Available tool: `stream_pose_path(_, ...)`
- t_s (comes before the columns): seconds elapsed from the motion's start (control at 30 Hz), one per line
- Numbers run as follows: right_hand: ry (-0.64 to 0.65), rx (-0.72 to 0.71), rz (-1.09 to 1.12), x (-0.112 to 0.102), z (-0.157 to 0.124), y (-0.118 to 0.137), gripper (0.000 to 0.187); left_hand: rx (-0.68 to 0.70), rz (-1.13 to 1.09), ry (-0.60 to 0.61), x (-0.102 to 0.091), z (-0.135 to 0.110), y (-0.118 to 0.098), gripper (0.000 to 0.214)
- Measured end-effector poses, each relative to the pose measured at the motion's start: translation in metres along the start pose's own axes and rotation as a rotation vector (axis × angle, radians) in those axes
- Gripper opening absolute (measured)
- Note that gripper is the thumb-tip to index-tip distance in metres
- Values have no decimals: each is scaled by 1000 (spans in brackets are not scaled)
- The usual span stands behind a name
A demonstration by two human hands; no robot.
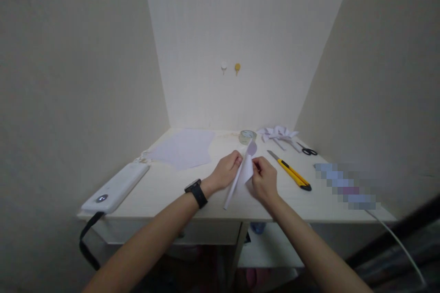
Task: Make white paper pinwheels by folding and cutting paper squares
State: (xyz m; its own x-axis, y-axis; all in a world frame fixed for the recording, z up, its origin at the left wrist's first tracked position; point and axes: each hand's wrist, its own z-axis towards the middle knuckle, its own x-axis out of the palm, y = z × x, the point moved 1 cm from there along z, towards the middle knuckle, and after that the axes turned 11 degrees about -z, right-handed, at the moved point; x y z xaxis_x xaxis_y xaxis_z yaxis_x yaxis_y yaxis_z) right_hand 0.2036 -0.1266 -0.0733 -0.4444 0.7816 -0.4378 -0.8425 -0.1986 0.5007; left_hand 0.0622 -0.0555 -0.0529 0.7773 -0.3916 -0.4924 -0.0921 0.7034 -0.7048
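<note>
Over the middle of the desk, both hands are at a piece of white paper (246, 171), partly rolled into a thin tube with a loose flap on the right. My left hand (227, 169), with a black watch on its wrist, is closed on the tube's left side. Fingers of my right hand (264, 175) pinch the flap's edge. The tube's lower end points down towards the front of the desk. Just right of my right hand lies a yellow utility knife (292, 174), blade out. Behind the paper sits a roll of clear tape (247, 137).
White paper sheets (185, 149) lie at the back left, and a white power bank (115, 187) with a black strap is at the left edge. Folded paper pieces (280, 135) and black scissors (308, 150) sit at the back right. A blurred-out object (345, 186) lies at right.
</note>
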Motion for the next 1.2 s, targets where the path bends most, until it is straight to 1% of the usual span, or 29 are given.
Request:
stream_pose_path(0.13,27,-3,-11,0,1,1,13,12,7,-9,1,2,3,30)
stream_pose_path(0.3,47,0,6,-1,1,1,12,50,76,-7,1,1,0,33)
stream_pose_path(0.4,63,2,12,-2,0,0,12,46,126,4,0,0,-3,34)
stream_pose_path(0.6,82,-26,0,-3,0,2,13,43,158,44,1,0,-5,36)
stream_pose_path(0.7,84,-32,-4,-3,0,3,13,35,157,31,2,0,-5,37)
stream_pose_path(0.83,58,-39,-5,-3,0,4,15,28,130,-14,2,0,-4,35)
stream_pose_path(0.93,39,-26,41,-4,0,5,15,30,101,-48,2,0,-4,32)
stream_pose_path(1.03,-38,24,99,-6,1,5,15,46,51,-81,1,0,-5,33)
stream_pose_path(1.13,-135,66,113,-8,2,4,11,56,32,-32,1,-1,-9,35)
stream_pose_path(1.2,-153,75,108,-8,3,3,12,63,48,25,2,-2,-13,36)
